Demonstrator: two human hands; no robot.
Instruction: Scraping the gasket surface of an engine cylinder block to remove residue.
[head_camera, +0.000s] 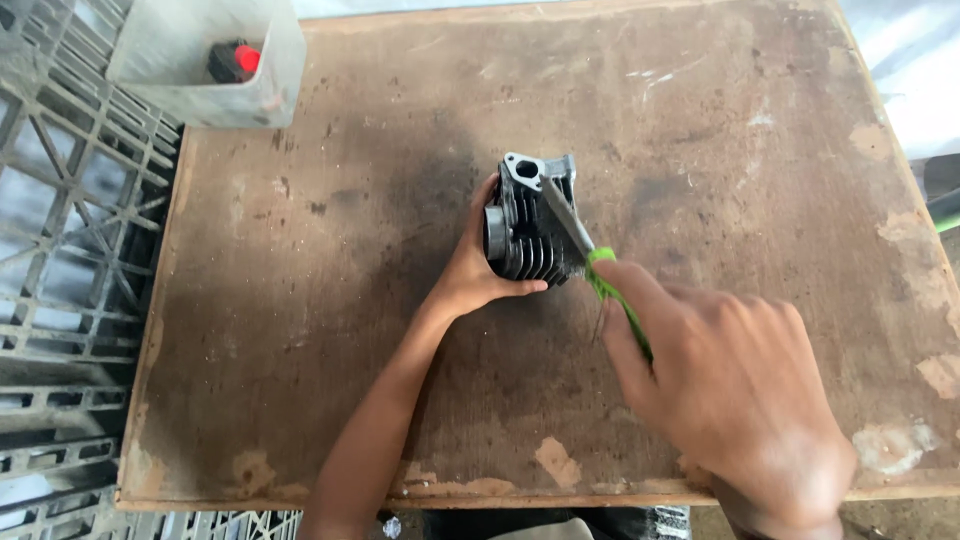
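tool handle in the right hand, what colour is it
Bright green handle, gripped by the right hand; seen in the head view.

It looked like a small repair workshop — rough and well used. The work surface was a worn wooden board (330, 330), scuffed, chipped at the edges and darkened with a greasy black stain in the middle. It sat beside grey plastic crates (70, 260) with open lattice sides. A grimy translucent tub (205, 95) stood at one corner, and a finned metal engine cylinder (528, 225) was on the board — machine parts, not household things.
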